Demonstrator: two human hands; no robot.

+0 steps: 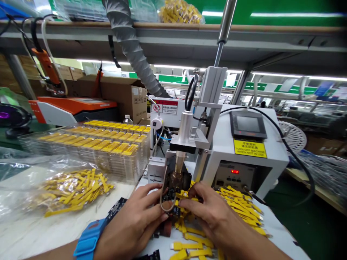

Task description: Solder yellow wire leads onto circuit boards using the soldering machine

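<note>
My two hands beneath the press head [187,128], on a pale worktop [280,233].
The fingers of my right hand [215,211] pinch a flat yellow cable [182,196] just below it; whether those of my left hand [135,215] grip anything, I cannot tell. Loose cables [241,206] spread to its right, clear trays [130,166] stack to its left, green floor [287,213] shows far right.

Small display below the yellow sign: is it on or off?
On: the small display glows red below the yellow sign.
</note>
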